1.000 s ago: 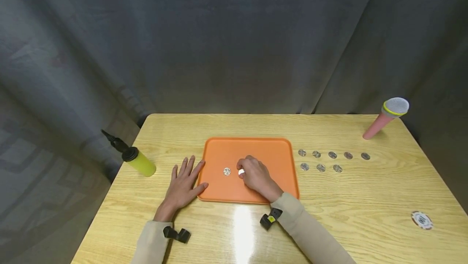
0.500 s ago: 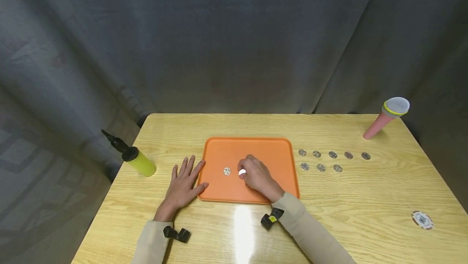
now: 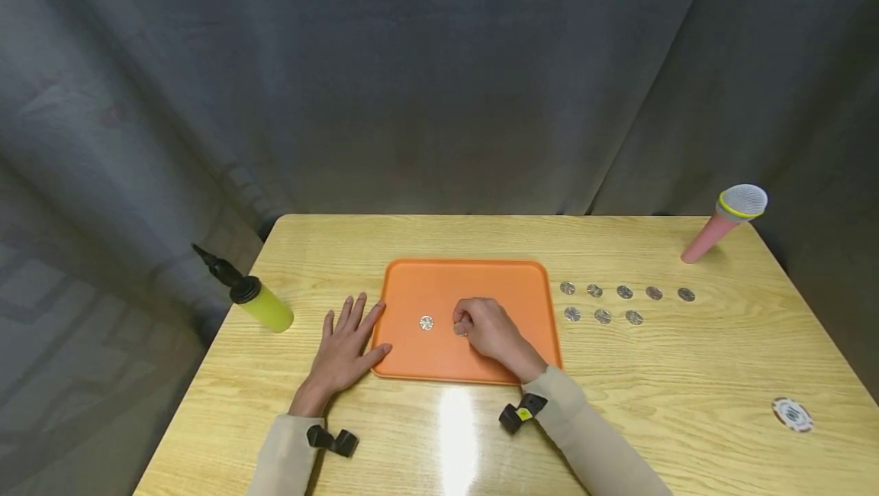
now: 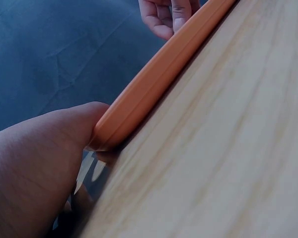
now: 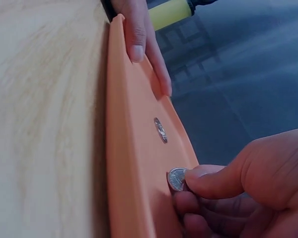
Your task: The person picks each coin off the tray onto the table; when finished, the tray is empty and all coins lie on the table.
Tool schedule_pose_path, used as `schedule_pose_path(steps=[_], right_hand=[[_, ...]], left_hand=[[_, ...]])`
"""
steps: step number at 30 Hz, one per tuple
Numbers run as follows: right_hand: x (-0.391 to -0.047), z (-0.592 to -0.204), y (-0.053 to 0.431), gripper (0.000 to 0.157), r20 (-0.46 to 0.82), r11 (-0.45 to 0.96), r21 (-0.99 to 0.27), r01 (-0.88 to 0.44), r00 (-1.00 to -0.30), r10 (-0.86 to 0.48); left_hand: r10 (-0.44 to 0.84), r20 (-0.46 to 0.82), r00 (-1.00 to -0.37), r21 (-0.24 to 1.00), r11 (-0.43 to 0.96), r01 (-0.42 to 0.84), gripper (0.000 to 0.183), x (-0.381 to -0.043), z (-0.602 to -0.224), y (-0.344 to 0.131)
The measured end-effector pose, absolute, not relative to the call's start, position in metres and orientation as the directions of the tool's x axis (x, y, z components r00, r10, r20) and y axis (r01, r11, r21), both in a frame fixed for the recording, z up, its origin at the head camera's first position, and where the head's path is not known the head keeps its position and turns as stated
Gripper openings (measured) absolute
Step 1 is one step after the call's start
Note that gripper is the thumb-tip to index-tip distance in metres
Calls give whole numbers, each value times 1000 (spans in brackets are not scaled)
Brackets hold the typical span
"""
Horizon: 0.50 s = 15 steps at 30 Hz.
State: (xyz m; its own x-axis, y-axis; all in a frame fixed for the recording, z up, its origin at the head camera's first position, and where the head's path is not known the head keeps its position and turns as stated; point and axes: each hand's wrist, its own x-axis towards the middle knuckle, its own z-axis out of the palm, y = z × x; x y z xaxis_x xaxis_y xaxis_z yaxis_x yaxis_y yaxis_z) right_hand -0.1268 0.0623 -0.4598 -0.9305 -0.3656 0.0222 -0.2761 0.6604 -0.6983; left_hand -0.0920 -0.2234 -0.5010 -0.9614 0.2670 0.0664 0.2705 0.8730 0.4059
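Note:
My right hand [image 3: 493,330] pinches a silver coin [image 5: 176,179] between thumb and fingers, low over the orange tray [image 3: 439,278]. In the right wrist view the coin stands tilted, its lower edge close to the tray floor. A second coin [image 3: 426,323] lies flat on the tray, to the left of the pinched one. My left hand [image 3: 343,349] rests with spread fingers at the tray's left side, its thumb and forefinger on the rim. The left wrist view shows that thumb against the tray's corner.
Right of the tray, several silver coins [image 3: 624,292] lie on the wooden table [image 3: 652,404] in two rows. A pink microphone [image 3: 714,235] stands at the back right, a poker chip [image 3: 793,414] lies at the front right, and a yellow-green hand pump [image 3: 268,307] stands at the left.
My right hand has shifted slightly right with the coin in its fingers, and the coin's face no longer glints white. The left hand has stayed in place.

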Motion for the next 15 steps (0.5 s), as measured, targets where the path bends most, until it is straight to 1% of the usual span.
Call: schedule_pose_path(steps=[6,15], right_hand=[[-128,-459,71,16,43,629,-730,-267,-937,-348],[-130,-459,87,10,21,580,-782,-227,-940,-339]], left_hand=[[268,66,-961,401,875,272,74,-92,-502,-223],[272,74,-960,403,872,278,74,-92,-503,-224]])
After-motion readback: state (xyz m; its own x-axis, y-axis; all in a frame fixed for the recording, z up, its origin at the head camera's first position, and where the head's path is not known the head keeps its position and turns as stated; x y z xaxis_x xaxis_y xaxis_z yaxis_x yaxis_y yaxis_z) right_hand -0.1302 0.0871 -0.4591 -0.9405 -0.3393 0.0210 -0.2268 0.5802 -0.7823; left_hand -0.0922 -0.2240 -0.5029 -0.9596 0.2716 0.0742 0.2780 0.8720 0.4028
